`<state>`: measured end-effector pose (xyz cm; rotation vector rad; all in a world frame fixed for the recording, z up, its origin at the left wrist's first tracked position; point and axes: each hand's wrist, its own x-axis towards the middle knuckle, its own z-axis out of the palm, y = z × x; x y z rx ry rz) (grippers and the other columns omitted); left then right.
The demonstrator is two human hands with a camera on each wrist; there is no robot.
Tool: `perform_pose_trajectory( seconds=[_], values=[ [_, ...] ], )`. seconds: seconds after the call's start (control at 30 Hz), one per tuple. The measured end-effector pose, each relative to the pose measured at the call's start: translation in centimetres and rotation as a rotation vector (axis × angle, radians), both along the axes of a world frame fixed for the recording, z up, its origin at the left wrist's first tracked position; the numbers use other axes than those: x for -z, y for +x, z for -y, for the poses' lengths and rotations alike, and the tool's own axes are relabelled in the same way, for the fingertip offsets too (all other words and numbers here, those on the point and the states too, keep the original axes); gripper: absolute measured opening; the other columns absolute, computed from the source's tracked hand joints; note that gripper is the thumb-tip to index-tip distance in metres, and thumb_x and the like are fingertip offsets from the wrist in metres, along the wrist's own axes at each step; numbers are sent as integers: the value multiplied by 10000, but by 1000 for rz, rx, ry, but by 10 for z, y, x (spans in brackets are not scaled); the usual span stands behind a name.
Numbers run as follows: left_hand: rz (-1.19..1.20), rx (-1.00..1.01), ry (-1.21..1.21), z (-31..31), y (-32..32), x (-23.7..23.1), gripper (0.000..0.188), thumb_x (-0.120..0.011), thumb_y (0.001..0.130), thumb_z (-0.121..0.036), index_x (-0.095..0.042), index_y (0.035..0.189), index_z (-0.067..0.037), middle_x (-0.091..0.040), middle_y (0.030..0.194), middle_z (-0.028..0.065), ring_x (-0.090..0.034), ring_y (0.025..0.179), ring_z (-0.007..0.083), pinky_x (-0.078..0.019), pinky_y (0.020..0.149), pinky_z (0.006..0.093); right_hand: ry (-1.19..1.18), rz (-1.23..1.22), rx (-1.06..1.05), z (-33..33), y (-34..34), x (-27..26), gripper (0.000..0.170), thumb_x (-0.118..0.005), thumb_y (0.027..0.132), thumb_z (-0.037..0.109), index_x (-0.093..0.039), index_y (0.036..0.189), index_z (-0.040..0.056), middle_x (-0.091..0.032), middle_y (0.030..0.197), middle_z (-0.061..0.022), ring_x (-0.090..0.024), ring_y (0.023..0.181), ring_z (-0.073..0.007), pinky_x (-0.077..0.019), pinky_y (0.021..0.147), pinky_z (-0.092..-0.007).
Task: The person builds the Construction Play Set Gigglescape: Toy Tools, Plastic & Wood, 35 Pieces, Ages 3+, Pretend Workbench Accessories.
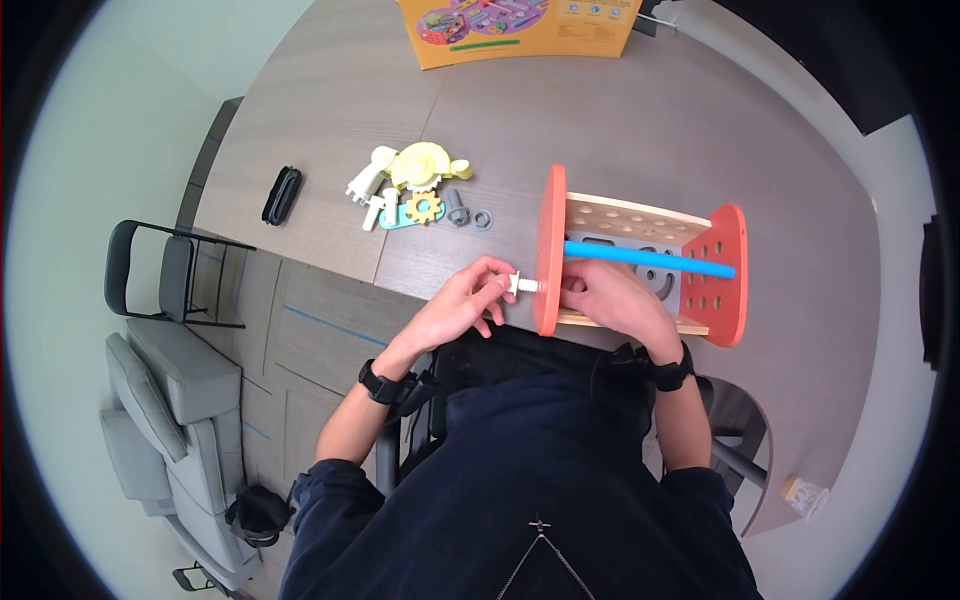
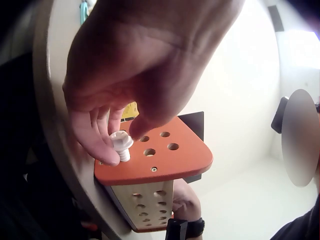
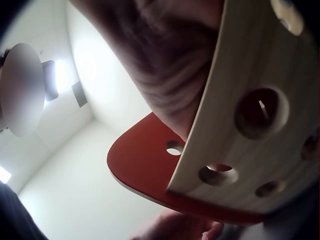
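White plastic, the flanged bolt (image 1: 524, 285) sits near the middle of the picture, clamped between the left hand's (image 1: 455, 312) thumb and fingers, its threaded end at the smooth orange-red end panel (image 1: 551, 250). Holding it square to that flat, round-cornered face should suit its coarse thread. The right hand (image 1: 625, 300) reaches inside; how its fingertips lie cannot be told. Beyond are a round blue rod (image 1: 650, 259), grainy perforated wood (image 1: 694, 230) and, upper left, a toothed yellow-orange gear (image 1: 424, 208) on the wood-grain counter (image 1: 320, 120).

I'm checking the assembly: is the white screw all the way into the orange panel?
Not fully in: threads on the white screw show outside the orange panel. Whether its tip is in a hole, I cannot tell.
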<state>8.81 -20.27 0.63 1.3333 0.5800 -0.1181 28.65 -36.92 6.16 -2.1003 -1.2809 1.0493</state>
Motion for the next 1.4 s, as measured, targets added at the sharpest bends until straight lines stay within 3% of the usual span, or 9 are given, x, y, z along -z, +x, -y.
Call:
perform_pose_trajectory(
  seconds=[0.2, 0.5, 0.8, 1.0, 1.2, 1.3, 1.4],
  values=[
    [-147, 83, 21, -3, 5, -2, 331, -534, 1144, -339, -585, 1238, -26, -691, 967, 43, -653, 696, 99, -558, 547, 263, -14, 14, -1, -1, 1, 2, 301, -746, 931, 229, -752, 1045, -49, -783, 948, -185, -747, 867, -325, -566, 782, -418],
    [-17, 107, 101, -4, 2, 1, 311, -649, 1086, -224, -549, 1317, -41, -665, 1074, 46, -648, 773, 91, -548, 537, 244, 45, 12, 35, -1, 0, 5, 293, -785, 913, 223, -721, 1065, -19, -722, 868, -133, -699, 804, -284, -551, 750, -421],
    [-150, 80, 25, -5, 3, 6, 301, -654, 1085, -245, -608, 1263, -7, -654, 997, 30, -636, 712, 80, -522, 474, 249, 17, 24, 16, 1, 2, 9, 294, -731, 967, 266, -754, 1095, 2, -718, 858, -145, -687, 792, -301, -532, 738, -428],
    [59, 54, 196, 5, -1, -12, 297, -593, 1114, -263, -575, 1292, -26, -642, 1021, 24, -631, 732, 79, -519, 475, 234, 19, -6, 35, 2, 2, 13, 292, -726, 974, 263, -763, 1101, 3, -729, 868, -146, -693, 794, -302, -532, 742, -430],
    [-177, 65, 209, 2, 6, -12, 347, -517, 1140, -360, -623, 1212, -37, -604, 938, 9, -609, 670, 79, -490, 467, 237, 44, 3, 19, 3, 3, 15, 291, -722, 978, 261, -760, 1097, -2, -732, 869, -149, -700, 804, -306, -536, 750, -428],
    [-206, 137, 235, 2, 8, -7, 395, -469, 1153, -395, -640, 1154, -39, -591, 911, -5, -594, 642, 72, -475, 466, 236, 49, 2, 21, 3, 3, 16, 288, -725, 976, 257, -757, 1092, -5, -731, 865, -147, -699, 801, -308, -536, 749, -429],
    [-180, 180, 228, -3, 6, 2, 337, -491, 1151, -361, -622, 1200, -55, -579, 906, -22, -572, 647, 56, -473, 469, 234, 33, 11, 22, 3, 3, 15, 286, -730, 974, 255, -756, 1087, -6, -731, 860, -144, -697, 797, -306, -535, 747, -429]
  ],
)
